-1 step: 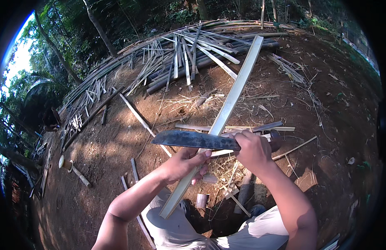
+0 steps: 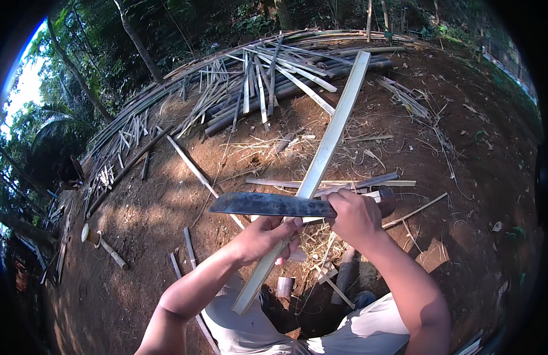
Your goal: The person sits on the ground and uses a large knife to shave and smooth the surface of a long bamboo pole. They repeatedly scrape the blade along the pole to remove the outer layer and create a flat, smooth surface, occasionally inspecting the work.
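Note:
A long split bamboo strip (image 2: 329, 142) slants across the middle, its pale inner face up, from the far right down to my lap. Around its lower part closes my left hand (image 2: 265, 238), thumb along the edge. My right hand (image 2: 357, 218) is wrapped round the handle of a machete (image 2: 265, 205), whose dark, wide blade points left. The blade lies across the strip just beyond my left fingers. Whether its edge bites into the bamboo cannot be made out. Most of the handle is hidden in my right fist.
Beyond my hands, several bamboo pieces (image 2: 380, 180) lie on brown soil among shavings (image 2: 321, 245). A short cut bamboo section (image 2: 285, 287) stands between my legs. Further off is a large pile of poles and split strips (image 2: 297, 89). A stick with a pale round end (image 2: 111, 251) lies left.
The machete has shifted slightly left along with my right hand. The strip's near end has moved slightly right and down. Both grips stay the same.

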Available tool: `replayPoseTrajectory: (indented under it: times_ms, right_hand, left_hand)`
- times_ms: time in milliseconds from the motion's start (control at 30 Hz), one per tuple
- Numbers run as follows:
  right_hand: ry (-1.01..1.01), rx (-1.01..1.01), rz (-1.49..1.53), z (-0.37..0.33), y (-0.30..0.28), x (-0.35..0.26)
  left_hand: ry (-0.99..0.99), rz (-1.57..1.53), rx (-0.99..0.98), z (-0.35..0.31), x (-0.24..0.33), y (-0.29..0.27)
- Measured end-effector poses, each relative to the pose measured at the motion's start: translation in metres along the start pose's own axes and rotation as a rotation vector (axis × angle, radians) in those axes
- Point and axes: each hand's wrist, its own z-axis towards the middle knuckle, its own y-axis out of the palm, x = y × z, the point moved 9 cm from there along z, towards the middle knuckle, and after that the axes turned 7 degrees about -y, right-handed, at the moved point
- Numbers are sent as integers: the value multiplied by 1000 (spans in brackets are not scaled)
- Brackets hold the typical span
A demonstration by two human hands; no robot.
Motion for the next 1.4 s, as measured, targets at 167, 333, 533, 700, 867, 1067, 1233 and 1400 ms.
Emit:
replayPoseTrajectory:
  times_ms: [167,333,533,700,867,1067,1233,1400]
  right_hand:
    - [-43,-74,-99,-7,8,-13]
    - [-175,-105,-216,-11,17,-24]
    - [-240,-114,-221,-12,36,-31]
    - [-156,-156,-210,-8,49,-12]
    - [139,-126,-279,0,35,62]
    - [-7,-280,-187,-14,59,7]
    - [33,-202,-210,-11,51,30]
    - [130,-64,-309,-6,27,84]
  left_hand:
    - [56,-234,-23,21,-35,23]
    - [1,-351,58,22,-53,30]
    - [29,-267,62,35,-77,21]
    - [12,-134,171,30,-80,11]
    - [34,-193,117,21,-63,22]
    - [93,-56,223,25,-65,5]
    - [62,14,219,15,-67,9]
    - [-25,-102,136,13,-67,20]
